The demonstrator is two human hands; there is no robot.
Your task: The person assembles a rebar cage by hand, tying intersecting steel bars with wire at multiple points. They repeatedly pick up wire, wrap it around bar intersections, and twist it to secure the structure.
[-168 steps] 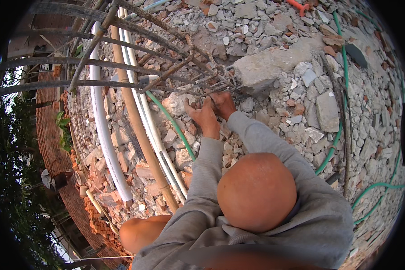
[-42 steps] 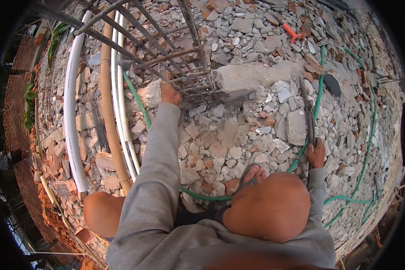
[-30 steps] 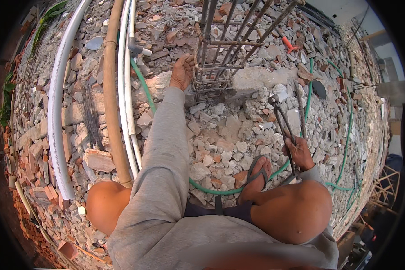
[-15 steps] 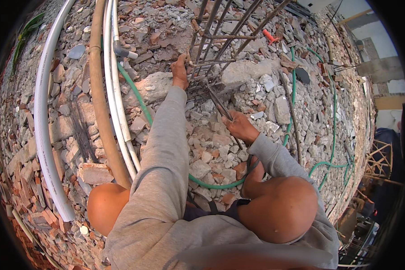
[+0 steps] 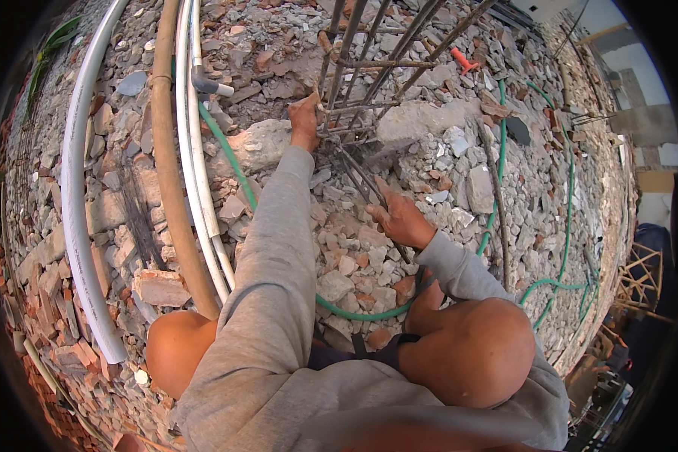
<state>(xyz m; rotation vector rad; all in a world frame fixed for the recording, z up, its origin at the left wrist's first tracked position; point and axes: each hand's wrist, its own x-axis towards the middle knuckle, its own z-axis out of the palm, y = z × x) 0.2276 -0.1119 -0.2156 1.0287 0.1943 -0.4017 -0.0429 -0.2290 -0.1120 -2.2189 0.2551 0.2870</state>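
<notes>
A cage of rusty reinforcing bars (image 5: 368, 69) with square ties rises from the rubble at the top centre. My left hand (image 5: 304, 122) is closed on the near left corner of a low tie (image 5: 358, 108); its fingertips are partly hidden. Long-handled tying pincers (image 5: 359, 175) lie in my right hand (image 5: 404, 218), their jaws up against the lower bars and hard to make out. The pincers' handles stand slightly apart, with my right index finger raised along one of them.
Broken brick and concrete (image 5: 346, 264) cover the ground. White pipes (image 5: 184, 143), a bamboo pole (image 5: 163, 151) and a wide grey-white pipe (image 5: 75, 188) run along the left. A green hose (image 5: 365, 313) loops by my feet. An orange-red object (image 5: 464, 62) lies beyond the cage.
The pincers' handles have spread apart, and my right fingers have loosened, the index finger now lifted. My left hand stays on the tie. The view has shifted slightly.
</notes>
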